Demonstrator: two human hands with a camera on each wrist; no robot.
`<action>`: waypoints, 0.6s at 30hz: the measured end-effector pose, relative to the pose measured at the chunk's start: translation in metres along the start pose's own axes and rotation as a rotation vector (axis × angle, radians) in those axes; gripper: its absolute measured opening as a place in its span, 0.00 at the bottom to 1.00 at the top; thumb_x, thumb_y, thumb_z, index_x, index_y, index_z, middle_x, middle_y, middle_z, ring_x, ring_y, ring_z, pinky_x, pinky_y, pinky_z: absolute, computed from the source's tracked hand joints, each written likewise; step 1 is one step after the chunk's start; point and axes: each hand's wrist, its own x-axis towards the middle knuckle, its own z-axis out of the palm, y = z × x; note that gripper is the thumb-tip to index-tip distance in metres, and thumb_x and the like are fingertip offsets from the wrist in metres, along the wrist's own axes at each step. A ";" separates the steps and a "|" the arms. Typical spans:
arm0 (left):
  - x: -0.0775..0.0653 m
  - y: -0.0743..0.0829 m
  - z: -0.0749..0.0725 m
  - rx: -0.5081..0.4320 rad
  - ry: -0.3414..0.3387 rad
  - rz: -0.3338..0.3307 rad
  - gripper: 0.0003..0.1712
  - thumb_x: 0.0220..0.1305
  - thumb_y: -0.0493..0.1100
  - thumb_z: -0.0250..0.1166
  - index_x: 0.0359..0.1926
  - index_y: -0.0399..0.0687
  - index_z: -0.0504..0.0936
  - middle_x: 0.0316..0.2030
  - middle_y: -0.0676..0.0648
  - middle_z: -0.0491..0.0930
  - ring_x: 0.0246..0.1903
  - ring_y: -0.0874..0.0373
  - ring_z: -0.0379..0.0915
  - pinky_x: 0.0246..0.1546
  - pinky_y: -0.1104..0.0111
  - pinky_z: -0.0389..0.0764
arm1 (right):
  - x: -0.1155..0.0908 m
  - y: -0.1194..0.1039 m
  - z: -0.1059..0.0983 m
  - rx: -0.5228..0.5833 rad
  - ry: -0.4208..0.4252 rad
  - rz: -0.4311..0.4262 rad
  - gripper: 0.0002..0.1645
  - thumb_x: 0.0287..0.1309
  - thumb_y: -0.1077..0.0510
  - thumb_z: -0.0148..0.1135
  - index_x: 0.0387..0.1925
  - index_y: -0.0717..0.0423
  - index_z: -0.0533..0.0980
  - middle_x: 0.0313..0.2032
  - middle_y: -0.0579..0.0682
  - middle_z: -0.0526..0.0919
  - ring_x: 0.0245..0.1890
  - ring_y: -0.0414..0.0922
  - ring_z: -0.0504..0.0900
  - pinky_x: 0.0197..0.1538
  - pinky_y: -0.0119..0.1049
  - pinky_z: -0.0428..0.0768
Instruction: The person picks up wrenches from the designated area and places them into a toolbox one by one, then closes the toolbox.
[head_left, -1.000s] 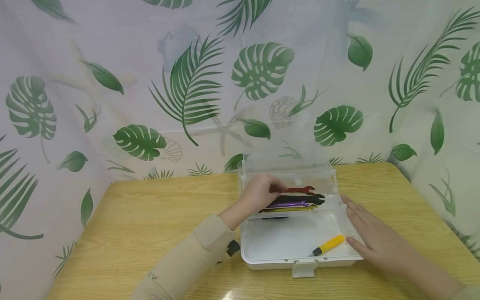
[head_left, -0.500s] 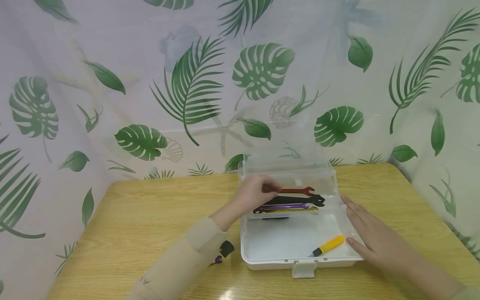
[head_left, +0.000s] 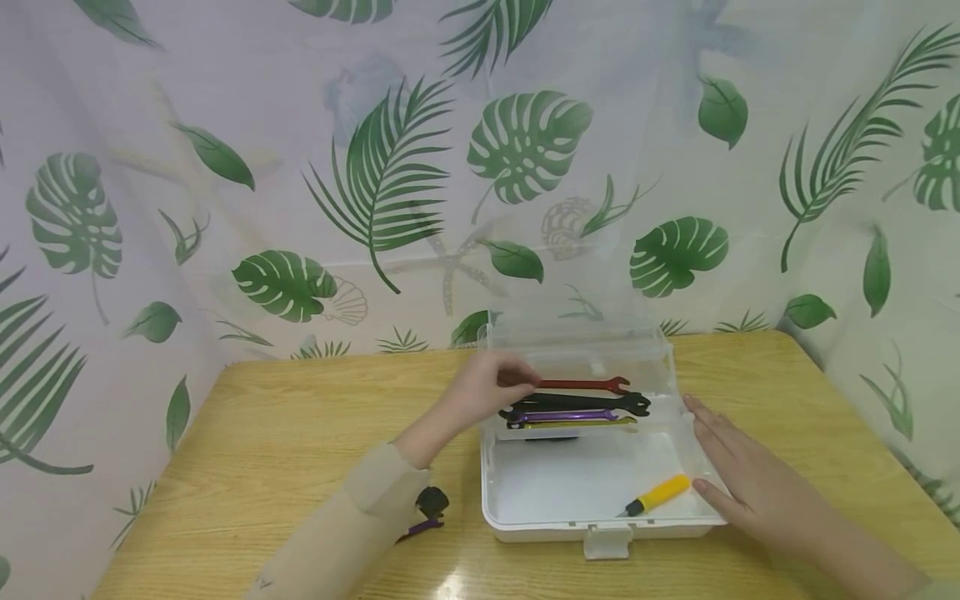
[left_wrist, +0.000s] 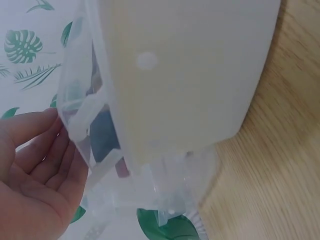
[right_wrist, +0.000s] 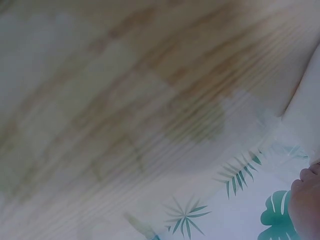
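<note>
My left hand is at the left end of the translucent tray, its fingertips by the visible left end of a red wrench. In the left wrist view its fingers curve loosely beside the tray's end, with no clear grip on anything. Black wrenches, a purple wrench and a yellow wrench lie in the tray. My right hand rests with straight fingers against the right side of the white toolbox. The right wrist view is mostly blurred.
A yellow-handled screwdriver lies in the toolbox's bottom, above the front latch. Left of the box, a black object and a purple tool sit on the wooden table, partly behind my left sleeve.
My left hand has moved left along the red wrench, baring more of it and the other wrenches' left ends. The wrench has stayed put. My right hand has not moved.
</note>
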 end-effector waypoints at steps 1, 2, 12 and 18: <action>-0.002 -0.001 -0.001 0.001 0.004 -0.005 0.08 0.72 0.35 0.69 0.48 0.39 0.90 0.47 0.41 0.91 0.46 0.49 0.89 0.46 0.75 0.87 | 0.000 0.000 0.000 0.001 -0.003 0.003 0.50 0.72 0.48 0.64 0.83 0.65 0.53 0.86 0.53 0.48 0.82 0.23 0.28 0.77 0.15 0.27; -0.004 -0.002 -0.003 -0.002 0.007 -0.013 0.08 0.72 0.35 0.69 0.48 0.39 0.90 0.47 0.41 0.91 0.46 0.49 0.89 0.46 0.75 0.87 | 0.000 0.000 0.000 0.000 -0.008 0.008 0.51 0.72 0.47 0.64 0.83 0.64 0.53 0.86 0.52 0.47 0.82 0.23 0.28 0.77 0.14 0.27; -0.027 -0.008 -0.022 -0.023 0.064 -0.072 0.09 0.71 0.35 0.69 0.49 0.39 0.90 0.47 0.40 0.91 0.46 0.50 0.89 0.49 0.70 0.88 | 0.000 0.000 0.000 -0.003 -0.005 0.001 0.50 0.72 0.47 0.64 0.82 0.65 0.54 0.86 0.52 0.47 0.82 0.24 0.29 0.77 0.14 0.27; -0.044 -0.017 -0.033 -0.034 0.114 -0.112 0.09 0.71 0.35 0.69 0.49 0.39 0.90 0.47 0.40 0.92 0.46 0.48 0.89 0.50 0.65 0.89 | 0.001 -0.001 -0.001 -0.010 -0.028 0.020 0.50 0.73 0.46 0.62 0.83 0.65 0.53 0.86 0.52 0.47 0.83 0.26 0.30 0.76 0.14 0.26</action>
